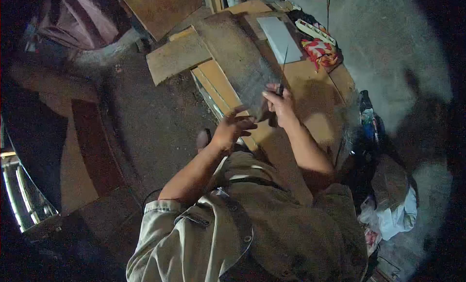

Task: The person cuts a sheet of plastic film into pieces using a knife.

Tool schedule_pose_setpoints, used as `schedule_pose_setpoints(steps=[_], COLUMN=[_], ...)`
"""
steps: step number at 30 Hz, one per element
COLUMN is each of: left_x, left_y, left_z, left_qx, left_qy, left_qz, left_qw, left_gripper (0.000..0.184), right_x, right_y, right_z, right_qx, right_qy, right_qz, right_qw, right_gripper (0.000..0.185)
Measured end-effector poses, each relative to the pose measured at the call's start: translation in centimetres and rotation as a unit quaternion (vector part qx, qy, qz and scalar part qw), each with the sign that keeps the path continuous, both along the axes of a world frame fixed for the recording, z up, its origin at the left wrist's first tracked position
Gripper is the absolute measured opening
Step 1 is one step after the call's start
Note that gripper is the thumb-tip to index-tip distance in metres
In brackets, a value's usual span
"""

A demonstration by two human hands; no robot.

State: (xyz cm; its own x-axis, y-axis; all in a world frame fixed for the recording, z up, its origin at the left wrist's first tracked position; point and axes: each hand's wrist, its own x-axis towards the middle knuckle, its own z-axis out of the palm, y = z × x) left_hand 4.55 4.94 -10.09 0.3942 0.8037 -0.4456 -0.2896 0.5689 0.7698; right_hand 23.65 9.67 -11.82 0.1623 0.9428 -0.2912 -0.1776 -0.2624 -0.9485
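Note:
My right hand (282,106) is closed around the dark handle of a thin screwdriver-like tool (284,68), its slim shaft pointing up and away from me. Just left of it, my left hand (233,129) has its fingers spread and holds nothing I can see. Between the two hands is a dark greyish patch (260,105), too blurred to name. Both hands are above the near end of a long worn board (233,49), which lies across other wooden pieces.
A white panel (280,39) lies at the far right of the boards, beside a red-and-white cloth (320,53) and a pale power strip (315,32). On the floor at right are a dark bottle (367,114) and a white bag (398,219). Brown fabric (82,20) hangs at upper left.

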Motion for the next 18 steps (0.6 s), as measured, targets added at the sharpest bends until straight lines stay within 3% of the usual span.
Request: schedule_pose_setpoints(steps=[3, 7, 11, 13, 15, 17, 18], left_x=[-0.3, -1.4, -2.3, -2.1, -2.1, -2.2, -2.2], left_y=[0.1, -0.8, -1.6, -1.9, -2.4, -3.0, -3.2], left_z=[-0.9, -2.4, -3.6, -3.1, -3.6, -4.5, -4.2], left_qx=[-0.047, -0.051, -0.107, -0.119, -0.131, 0.038, 0.094], left_qy=[-0.018, 0.004, -0.079, -0.074, -0.068, 0.001, 0.021], left_qz=[0.046, 0.024, 0.027, 0.029, 0.027, -0.031, -0.051], left_qw=[0.998, 0.998, 0.991, 0.990, 0.989, 0.999, 0.994], left_gripper=[0.059, 0.060, 0.057, 0.058, 0.058, 0.055, 0.055], right_x=[-0.1, 0.0, 1.1, 1.5, 2.7, 3.4, 3.3], right_y=[3.0, 5.5, 6.4, 6.6, 5.4, 2.6, 0.6], right_z=[-2.5, -5.2, -6.8, -8.0, -7.9, -4.9, -2.3], right_qx=[-0.008, -0.029, -0.037, 0.052, 0.042, 0.030, -0.002], right_qy=[0.007, -0.052, -0.087, -0.218, -0.241, -0.265, -0.211], right_qz=[-0.023, -0.051, -0.045, -0.091, -0.087, -0.094, -0.100], right_qw=[1.000, 0.997, 0.994, 0.970, 0.966, 0.959, 0.972], right_gripper=[0.035, 0.033, 0.032, 0.025, 0.028, 0.032, 0.029])
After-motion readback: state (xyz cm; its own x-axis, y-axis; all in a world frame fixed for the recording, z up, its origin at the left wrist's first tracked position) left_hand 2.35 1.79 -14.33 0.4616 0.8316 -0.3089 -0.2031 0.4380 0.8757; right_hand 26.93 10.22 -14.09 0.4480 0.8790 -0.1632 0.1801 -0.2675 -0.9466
